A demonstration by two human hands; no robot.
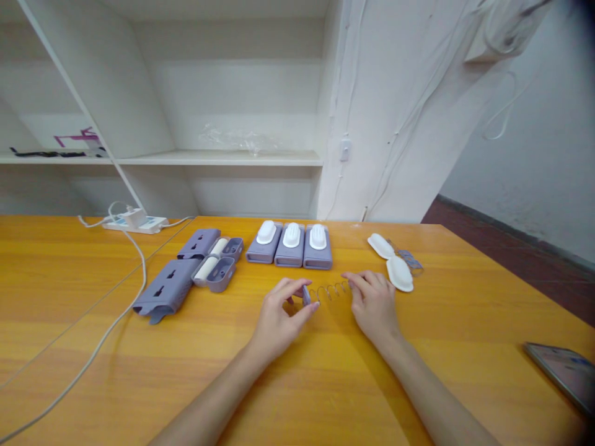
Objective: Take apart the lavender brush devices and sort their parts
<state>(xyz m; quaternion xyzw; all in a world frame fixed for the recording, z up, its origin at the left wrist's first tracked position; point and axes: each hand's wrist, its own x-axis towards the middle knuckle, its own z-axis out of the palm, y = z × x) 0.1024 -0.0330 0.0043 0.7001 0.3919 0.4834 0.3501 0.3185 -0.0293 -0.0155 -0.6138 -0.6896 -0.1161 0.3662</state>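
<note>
Between thumb and fingers, my left hand grips a small purple plastic plate on its edge. A thin coiled wire spring stretches from that plate across to my right hand. The right fingers are pinched at the spring's far end. Just beyond my right hand lie two white oval caps, with another purple plate and a wire spring beside them. In front of both hands stand three purple boxes in a row, each with a white ribbed oval piece on top.
To the left lie purple cases with keyhole slots, purple cups and white rollers. A white power strip and a long cable are at the left. A phone rests at the right edge. Shelves stand behind the table.
</note>
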